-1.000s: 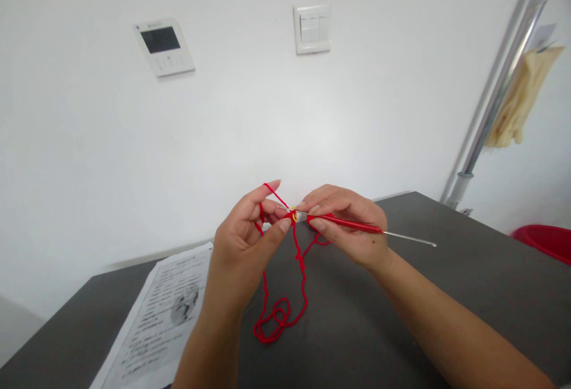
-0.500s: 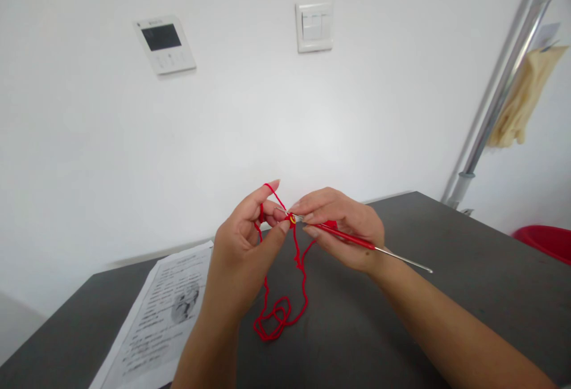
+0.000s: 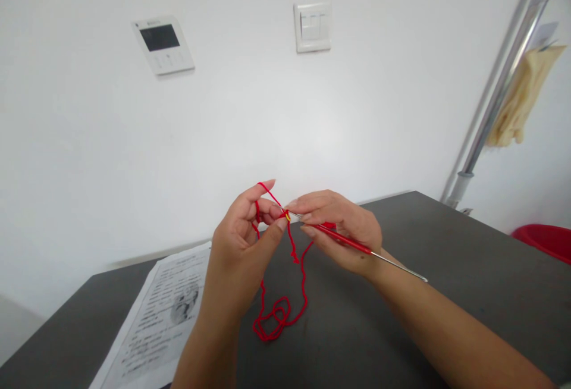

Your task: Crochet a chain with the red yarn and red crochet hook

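Note:
My left hand pinches a small piece of red crochet work between thumb and fingers. Red yarn runs over its raised index finger and down through the other fingers. A small yellow loop, perhaps a stitch marker, shows at the crochet piece. In my right hand lies a crochet hook with a red grip and metal ends, held like a pen. Its tip meets the red piece at the left fingertips. A short yarn tail dangles below. Loose loops of yarn rest on the table.
A printed sheet lies on the dark table at left. On the white wall are a panel with a screen and a light switch. A metal pole, yellowish gloves and a red rounded object are at right.
Both hands have shifted slightly left. The hook's rear end has dipped a little, and the yarn tail now hangs apart from the longer strand.

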Available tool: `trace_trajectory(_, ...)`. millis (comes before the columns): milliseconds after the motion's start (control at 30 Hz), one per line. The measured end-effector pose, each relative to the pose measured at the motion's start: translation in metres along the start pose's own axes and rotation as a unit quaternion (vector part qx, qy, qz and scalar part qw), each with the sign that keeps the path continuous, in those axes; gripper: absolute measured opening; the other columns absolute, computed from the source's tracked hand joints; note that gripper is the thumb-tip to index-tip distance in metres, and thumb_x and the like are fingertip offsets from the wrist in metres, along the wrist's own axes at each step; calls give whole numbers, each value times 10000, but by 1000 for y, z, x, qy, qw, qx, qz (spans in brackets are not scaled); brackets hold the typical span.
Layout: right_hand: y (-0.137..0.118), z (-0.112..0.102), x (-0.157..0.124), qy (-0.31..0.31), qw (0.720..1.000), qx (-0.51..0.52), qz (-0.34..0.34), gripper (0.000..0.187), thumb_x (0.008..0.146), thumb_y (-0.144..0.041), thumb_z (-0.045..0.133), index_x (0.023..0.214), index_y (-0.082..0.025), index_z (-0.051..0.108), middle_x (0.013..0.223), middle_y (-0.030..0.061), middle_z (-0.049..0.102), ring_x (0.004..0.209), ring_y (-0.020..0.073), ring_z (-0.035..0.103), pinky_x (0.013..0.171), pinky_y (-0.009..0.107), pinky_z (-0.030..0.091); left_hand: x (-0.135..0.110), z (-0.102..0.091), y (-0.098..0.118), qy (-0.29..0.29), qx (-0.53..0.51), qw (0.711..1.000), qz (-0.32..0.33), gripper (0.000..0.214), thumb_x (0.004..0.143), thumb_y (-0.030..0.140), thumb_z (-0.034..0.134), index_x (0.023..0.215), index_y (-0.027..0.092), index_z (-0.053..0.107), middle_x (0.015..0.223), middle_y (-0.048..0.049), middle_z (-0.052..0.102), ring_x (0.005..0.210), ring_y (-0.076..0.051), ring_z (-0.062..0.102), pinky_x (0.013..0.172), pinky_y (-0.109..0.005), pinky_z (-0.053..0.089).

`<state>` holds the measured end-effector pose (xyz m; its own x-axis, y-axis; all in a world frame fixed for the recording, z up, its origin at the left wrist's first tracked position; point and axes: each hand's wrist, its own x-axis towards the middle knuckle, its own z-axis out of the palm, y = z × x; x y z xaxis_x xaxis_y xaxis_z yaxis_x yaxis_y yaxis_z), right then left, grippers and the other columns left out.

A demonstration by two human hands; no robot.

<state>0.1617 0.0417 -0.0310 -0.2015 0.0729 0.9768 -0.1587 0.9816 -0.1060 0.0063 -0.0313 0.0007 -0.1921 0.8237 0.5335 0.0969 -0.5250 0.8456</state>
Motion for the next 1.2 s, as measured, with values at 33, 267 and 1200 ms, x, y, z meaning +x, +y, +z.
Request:
trace_trajectory(33, 0, 0, -1, -1, 1000, 2, 1, 238, 898, -67, 634, 1069, -231, 648, 1058, 102, 764, 1032, 197, 719, 851, 354, 615, 0, 0, 0, 2, 1, 1000, 1, 430, 785, 134, 728, 1205, 198, 664, 785, 29, 652, 765, -114, 623, 757, -251, 515)
trace_trajectory(267, 0, 1, -2, 31, 998, 36, 30, 239, 880, -50, 651, 1040, -226, 675, 1043, 92, 774, 1006, 198, 717, 871, 365, 596, 1, 1, 1, 18, 4, 1000, 9, 424, 788, 151, 738, 1204, 191, 668, 809, 20, 676, 753, -111, 620, 725, -239, 513)
trace_trajectory(1200, 5, -5, 0, 43, 915, 323, 238, 60, 880, -237, 750, 908, -212, 703, 981, 43, 805, 907, 169, 762, 820, 320, 622, -3, -5, 8, 8, 53, 998, -17, 412, 774, 182, 750, 1179, 212, 678, 782, 31, 657, 747, -127, 600, 711, -261, 486)
